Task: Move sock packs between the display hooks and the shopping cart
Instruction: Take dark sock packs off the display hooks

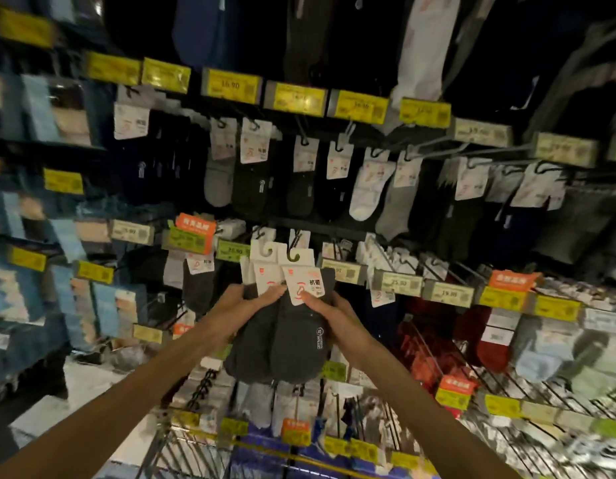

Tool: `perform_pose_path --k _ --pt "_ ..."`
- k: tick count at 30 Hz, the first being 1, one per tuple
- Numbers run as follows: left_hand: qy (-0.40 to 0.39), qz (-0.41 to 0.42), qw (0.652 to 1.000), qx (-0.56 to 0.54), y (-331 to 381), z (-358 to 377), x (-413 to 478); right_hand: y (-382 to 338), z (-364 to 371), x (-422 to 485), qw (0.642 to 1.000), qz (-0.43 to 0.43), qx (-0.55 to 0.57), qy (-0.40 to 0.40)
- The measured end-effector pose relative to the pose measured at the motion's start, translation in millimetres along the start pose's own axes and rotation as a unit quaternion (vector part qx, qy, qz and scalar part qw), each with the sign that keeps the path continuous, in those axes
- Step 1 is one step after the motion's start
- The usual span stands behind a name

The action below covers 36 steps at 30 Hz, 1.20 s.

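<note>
I hold a bunch of dark grey sock packs [282,337] with white card headers up in front of the display wall. My left hand [244,302] grips the packs at their left side, fingers on the white cards. My right hand [329,311] pinches the front card from the right, thumb on it. The card hooks at the top of the packs sit close to a black display hook [294,242]; whether they hang on it I cannot tell. The wire shopping cart [195,451] lies below my arms.
Rows of hooks carry white, grey and black sock packs [365,191] behind yellow price tags [232,85]. Red socks [434,340] hang at the right. Long bare metal hooks [431,344] jut out toward me on the right. Blue packaged goods [40,108] fill the left shelves.
</note>
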State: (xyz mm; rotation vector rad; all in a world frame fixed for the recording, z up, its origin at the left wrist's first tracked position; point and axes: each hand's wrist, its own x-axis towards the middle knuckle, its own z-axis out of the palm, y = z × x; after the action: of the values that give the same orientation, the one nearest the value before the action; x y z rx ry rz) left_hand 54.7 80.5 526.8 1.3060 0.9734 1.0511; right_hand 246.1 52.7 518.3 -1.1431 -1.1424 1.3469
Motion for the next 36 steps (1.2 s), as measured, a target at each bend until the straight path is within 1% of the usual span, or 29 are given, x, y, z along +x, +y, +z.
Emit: perform_pose_path --k 4,10,13,15,20,22,27,31,36 --pt "-0.006 0.019 1.0 -0.023 26.3 -4.2 7.7 -23.2 5.8 9.1 0.999 -0.054 0.005 -0.001" --pt "0.005 0.052 0.999 -0.013 77.9 -19.3 33.8 -67.6 27.6 34.4 0.989 -0.126 0.014 0.071" --pt "0.009 0.056 0.998 -0.005 101.7 -24.1 49.3 -91.9 37.4 44.6 0.985 -0.149 -0.011 0.089" --pt "0.015 0.066 0.997 -0.027 114.5 -24.8 56.3 -107.0 41.6 51.2 0.981 -0.169 -0.018 0.095" --pt "0.066 0.085 0.993 -0.043 135.4 -23.9 73.2 -138.6 47.6 75.4 0.97 -0.211 -0.015 0.121" --pt "0.073 0.086 0.993 -0.04 138.5 -25.6 82.0 -146.5 48.5 87.5 0.965 -0.223 -0.021 0.135" --pt "0.089 0.09 0.992 -0.03 145.0 -29.0 97.7 -164.0 50.0 108.0 0.958 -0.251 -0.044 0.131" --pt "0.119 0.111 0.987 0.018 151.7 -33.5 109.4 -161.6 48.8 119.3 0.961 -0.259 -0.028 0.092" --pt "0.126 0.113 0.985 0.04 152.7 -28.2 112.8 -151.8 41.3 130.5 0.962 -0.26 -0.008 0.08"
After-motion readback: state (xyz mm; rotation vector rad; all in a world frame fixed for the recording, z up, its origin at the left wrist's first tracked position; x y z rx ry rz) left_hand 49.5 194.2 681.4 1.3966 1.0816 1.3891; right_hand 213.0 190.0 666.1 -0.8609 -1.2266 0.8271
